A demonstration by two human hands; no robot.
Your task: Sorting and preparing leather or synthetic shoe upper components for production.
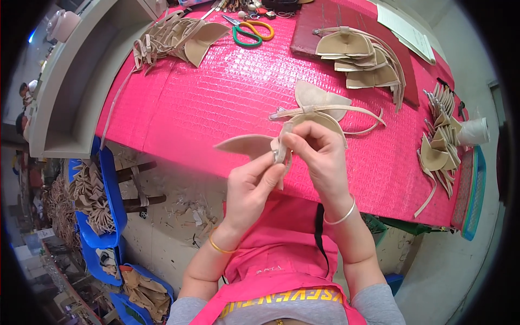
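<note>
In the head view, both hands met above the near edge of the pink worktop (216, 103). The left hand (250, 187) and the right hand (319, 154) each had their fingers pinched shut on a beige leather piece (246, 145), a thin curved cut-out with a narrow strap end held upright between the two thumbs. It looked light and floppy, soft enough to bend under its own weight, so a pinch close to the strap junction seemed the surest hold; the wide flap stuck out leftward unsupported. Exactly how the strap was folded inside the fingers was hard to tell. Just beyond the hands lay a similar piece with long straps (319, 105). Farther off sat a stack of cut pieces (360, 59), another pile (441, 135) at the right edge, and scissors (249, 30).
</note>
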